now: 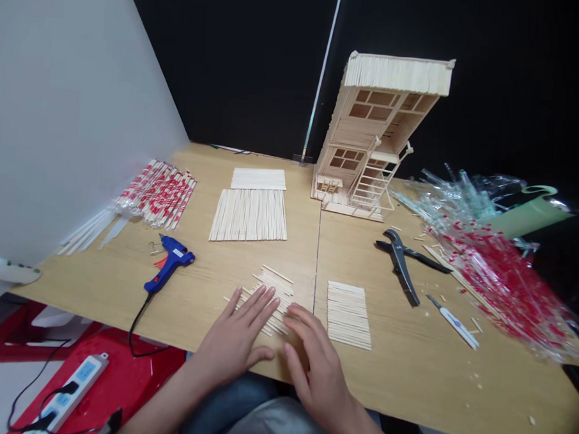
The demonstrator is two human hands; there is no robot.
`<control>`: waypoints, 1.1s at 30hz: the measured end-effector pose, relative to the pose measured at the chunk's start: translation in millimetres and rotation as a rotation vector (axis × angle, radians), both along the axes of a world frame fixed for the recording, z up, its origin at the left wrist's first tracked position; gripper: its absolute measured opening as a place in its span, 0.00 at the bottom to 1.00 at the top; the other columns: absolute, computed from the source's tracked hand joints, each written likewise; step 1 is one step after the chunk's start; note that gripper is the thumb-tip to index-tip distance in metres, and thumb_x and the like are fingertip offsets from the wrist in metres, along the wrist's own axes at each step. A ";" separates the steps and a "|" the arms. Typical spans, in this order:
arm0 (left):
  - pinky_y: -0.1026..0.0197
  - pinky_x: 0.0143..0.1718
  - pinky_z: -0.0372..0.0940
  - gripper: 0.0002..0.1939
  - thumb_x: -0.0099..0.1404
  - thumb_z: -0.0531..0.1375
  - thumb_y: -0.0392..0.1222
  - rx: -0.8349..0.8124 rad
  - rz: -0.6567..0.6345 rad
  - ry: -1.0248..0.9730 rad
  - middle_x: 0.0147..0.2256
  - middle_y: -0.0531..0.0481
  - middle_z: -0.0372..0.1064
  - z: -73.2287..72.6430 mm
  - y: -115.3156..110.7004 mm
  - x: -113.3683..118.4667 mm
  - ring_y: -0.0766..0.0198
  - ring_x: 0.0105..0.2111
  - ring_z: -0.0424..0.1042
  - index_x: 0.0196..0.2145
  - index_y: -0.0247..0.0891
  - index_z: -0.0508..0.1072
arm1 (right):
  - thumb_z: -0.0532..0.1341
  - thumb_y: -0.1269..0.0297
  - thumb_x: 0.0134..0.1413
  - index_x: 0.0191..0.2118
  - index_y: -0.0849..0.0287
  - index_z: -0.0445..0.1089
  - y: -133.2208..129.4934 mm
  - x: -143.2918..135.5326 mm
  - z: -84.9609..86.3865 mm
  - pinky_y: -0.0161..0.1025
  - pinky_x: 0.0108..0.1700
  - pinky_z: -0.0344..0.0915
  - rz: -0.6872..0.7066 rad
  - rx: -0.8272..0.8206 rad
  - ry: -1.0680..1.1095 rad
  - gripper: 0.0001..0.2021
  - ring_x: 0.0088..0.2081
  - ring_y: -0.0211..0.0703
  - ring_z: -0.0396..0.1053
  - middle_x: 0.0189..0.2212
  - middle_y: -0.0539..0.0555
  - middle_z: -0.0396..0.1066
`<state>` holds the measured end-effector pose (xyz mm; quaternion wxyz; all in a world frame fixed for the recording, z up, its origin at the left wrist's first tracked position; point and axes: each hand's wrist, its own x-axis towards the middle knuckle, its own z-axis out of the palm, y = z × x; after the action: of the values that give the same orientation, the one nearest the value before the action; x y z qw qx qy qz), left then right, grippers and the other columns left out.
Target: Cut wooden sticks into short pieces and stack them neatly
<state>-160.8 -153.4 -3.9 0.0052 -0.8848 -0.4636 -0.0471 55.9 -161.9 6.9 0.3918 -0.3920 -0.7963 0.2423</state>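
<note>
A loose pile of short wooden sticks (276,281) lies near the table's front edge. My left hand (239,333) rests flat over the pile's left part, fingers stretched out and covering some sticks. Beside the pile's right side is my right hand (314,359), its fingers curved and apart, with nothing seen in it. A panel of short sticks laid side by side (349,314) is just right of my right hand. Farther back sit a larger stick panel (249,215) and a narrower one (258,178) behind it.
A blue glue gun (168,263) with a cord lies left. Wrapped sticks (159,192) are behind it. A wooden model house (370,137) stands at the back. Pliers (400,263), a craft knife (452,321) and red-and-clear wrappers (502,277) lie right. A power strip (73,393) is lower left.
</note>
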 end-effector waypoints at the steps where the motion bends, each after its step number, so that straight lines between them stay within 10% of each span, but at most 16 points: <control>1: 0.43 0.69 0.28 0.43 0.68 0.47 0.67 -0.005 -0.014 -0.003 0.69 0.41 0.48 2.5 8.3 1.9 0.54 0.71 0.42 0.71 0.40 0.45 | 0.55 0.74 0.62 0.60 0.59 0.63 -0.6 0.6 0.4 0.52 0.60 0.68 -0.003 0.004 0.012 0.20 0.63 0.53 0.62 0.58 0.64 0.65; 9: 0.39 0.69 0.30 0.39 0.71 0.44 0.64 -0.088 -0.083 0.033 0.71 0.44 0.42 4.6 65.6 21.5 0.54 0.71 0.38 0.71 0.41 0.43 | 0.55 0.76 0.60 0.59 0.57 0.62 -7.4 11.1 -3.2 0.52 0.61 0.67 0.050 -0.012 0.076 0.22 0.63 0.52 0.62 0.59 0.64 0.65; 33: 0.32 0.65 0.41 0.33 0.72 0.44 0.56 0.069 0.255 -0.024 0.69 0.42 0.49 -17.9 53.5 62.6 0.45 0.69 0.47 0.70 0.39 0.51 | 0.54 0.66 0.60 0.54 0.62 0.65 -1.9 17.3 1.7 0.38 0.58 0.67 0.047 -0.054 0.331 0.17 0.53 0.41 0.71 0.48 0.59 0.74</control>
<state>-98.2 -99.9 -21.7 0.0360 -0.8172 -0.5706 -0.0726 73.2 -163.7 8.6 0.5009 -0.3384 -0.7232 0.3340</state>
